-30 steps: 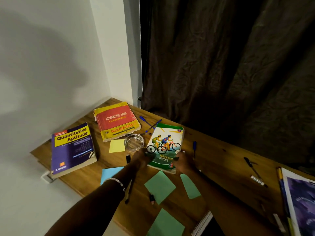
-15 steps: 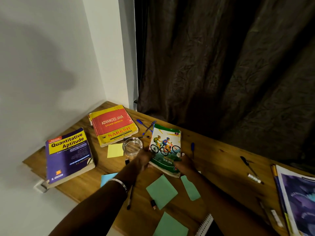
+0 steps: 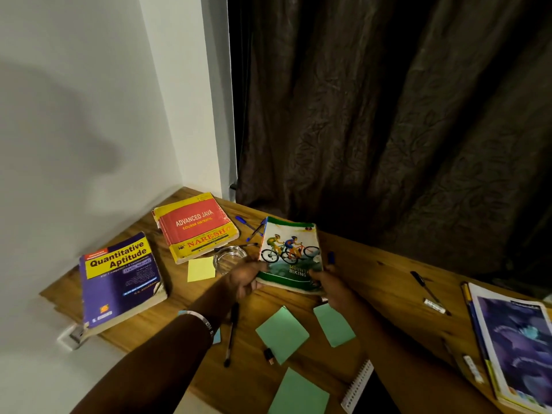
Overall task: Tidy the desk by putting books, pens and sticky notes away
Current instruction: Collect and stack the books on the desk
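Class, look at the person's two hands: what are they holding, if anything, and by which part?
Both hands grip the Mountain Biking book by its near corners: left hand at the near left, right hand at the near right.

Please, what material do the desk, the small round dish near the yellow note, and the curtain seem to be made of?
Desk: likely wood, light brown with visible grain and knots, slight sheen.
Dish: probably clear glass; the desk shows through it and its rim glints.
Curtain: dark brown cloth, hanging in soft folds with a faint pattern.
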The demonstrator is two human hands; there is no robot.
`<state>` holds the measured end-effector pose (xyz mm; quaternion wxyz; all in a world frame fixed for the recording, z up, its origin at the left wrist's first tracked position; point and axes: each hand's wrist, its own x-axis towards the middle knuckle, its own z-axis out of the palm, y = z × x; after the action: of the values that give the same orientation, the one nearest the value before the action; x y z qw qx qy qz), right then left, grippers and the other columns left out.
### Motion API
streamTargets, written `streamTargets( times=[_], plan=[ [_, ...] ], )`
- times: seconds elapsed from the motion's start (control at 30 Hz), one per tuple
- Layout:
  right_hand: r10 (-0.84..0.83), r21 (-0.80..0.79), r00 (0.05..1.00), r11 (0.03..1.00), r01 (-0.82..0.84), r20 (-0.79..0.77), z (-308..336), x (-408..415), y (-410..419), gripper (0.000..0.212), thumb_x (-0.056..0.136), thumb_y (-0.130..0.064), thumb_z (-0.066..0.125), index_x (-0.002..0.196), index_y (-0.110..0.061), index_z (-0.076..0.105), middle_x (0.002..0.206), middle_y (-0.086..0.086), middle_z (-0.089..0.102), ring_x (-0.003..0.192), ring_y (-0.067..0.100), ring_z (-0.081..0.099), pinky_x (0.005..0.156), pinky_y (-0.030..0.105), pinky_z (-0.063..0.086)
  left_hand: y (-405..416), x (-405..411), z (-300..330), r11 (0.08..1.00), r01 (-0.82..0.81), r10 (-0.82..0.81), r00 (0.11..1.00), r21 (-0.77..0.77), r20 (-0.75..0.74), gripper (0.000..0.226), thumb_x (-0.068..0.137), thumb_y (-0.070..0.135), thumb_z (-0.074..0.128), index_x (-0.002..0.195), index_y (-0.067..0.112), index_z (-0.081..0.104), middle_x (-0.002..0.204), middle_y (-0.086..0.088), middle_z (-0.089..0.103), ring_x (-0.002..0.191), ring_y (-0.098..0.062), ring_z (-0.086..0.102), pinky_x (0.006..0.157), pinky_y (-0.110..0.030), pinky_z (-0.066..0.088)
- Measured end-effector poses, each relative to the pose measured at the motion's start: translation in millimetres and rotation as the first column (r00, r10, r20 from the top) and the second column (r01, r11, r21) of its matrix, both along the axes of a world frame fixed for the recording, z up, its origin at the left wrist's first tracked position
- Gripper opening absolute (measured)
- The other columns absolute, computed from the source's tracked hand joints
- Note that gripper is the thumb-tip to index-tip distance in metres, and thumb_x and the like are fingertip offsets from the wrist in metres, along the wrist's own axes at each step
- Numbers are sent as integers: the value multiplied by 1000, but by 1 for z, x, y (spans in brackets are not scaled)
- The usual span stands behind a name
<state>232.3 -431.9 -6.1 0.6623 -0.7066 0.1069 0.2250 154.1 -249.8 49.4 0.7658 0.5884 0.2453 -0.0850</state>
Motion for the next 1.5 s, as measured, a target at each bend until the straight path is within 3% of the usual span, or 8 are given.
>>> streamTargets(
  times=[0.07,0.23,0.37,0.5,0.57,0.83,1.3,1.5],
  plan=[
    [-34,-17,997,999,35,71,3,-3,-4,17,92,1,56,108,-4,54,116,23,58,79,20,56,57,28,42,-2,-3,5,1000,11,-12,1000,26,22,20,88,-15,45,88,2,55,78,-13,64,43,-13,64,36,-17,46],
    [-68,-109,984,990,86,162,0,-7,-16,29,92,-2,57,118,-8,42,128,24,52,110,33,54,68,32,46,-18,-3,11,990,38,-41,999,137,20,13,90,-5,54,83,6,52,60,-8,60,33,-8,54,32,-14,39],
    [-107,-188,979,972,140,175,1,-14,-40,35,93,-1,54,126,-2,41,113,17,51,82,20,53,59,26,41,-35,6,-2,970,69,-77,997,234,23,6,87,2,60,93,3,58,80,-12,63,56,-13,60,42,-18,45],
    [-210,-332,939,895,297,274,-10,-16,-72,30,86,-8,63,115,-9,53,111,21,59,95,34,58,78,49,51,-61,7,-14,975,136,-140,990,178,13,13,89,-1,59,98,7,55,79,-7,60,59,-16,53,33,-15,39],
    [-209,-407,930,854,324,301,0,-23,-89,24,86,-10,64,109,-8,59,104,14,63,93,29,60,69,36,49,-77,9,-17,970,192,-195,981,152,10,14,90,0,57,102,8,54,80,-4,60,63,-15,55,36,-15,41],
    [-424,-233,869,845,481,257,20,-39,-170,15,90,0,51,92,-14,53,91,11,61,78,24,58,61,33,48,-151,34,-30,929,356,-359,933,102,7,16,90,-3,52,94,13,53,90,-3,60,84,-17,58,70,-23,49],
    [-545,-247,787,751,612,289,24,-40,-376,11,92,-4,53,97,-9,60,95,13,65,77,25,60,56,26,46,-360,59,-41,898,436,-438,899,62,22,41,85,-7,59,124,2,49,114,-12,61,103,-27,59,76,-31,52],
    [-566,-241,789,753,613,238,11,-37,-452,16,92,-2,51,103,-12,56,96,13,64,81,29,64,69,37,58,-432,60,-56,887,462,-462,887,7,8,41,87,-8,56,127,0,49,98,-6,62,96,-24,59,70,-26,51]
  ],
)
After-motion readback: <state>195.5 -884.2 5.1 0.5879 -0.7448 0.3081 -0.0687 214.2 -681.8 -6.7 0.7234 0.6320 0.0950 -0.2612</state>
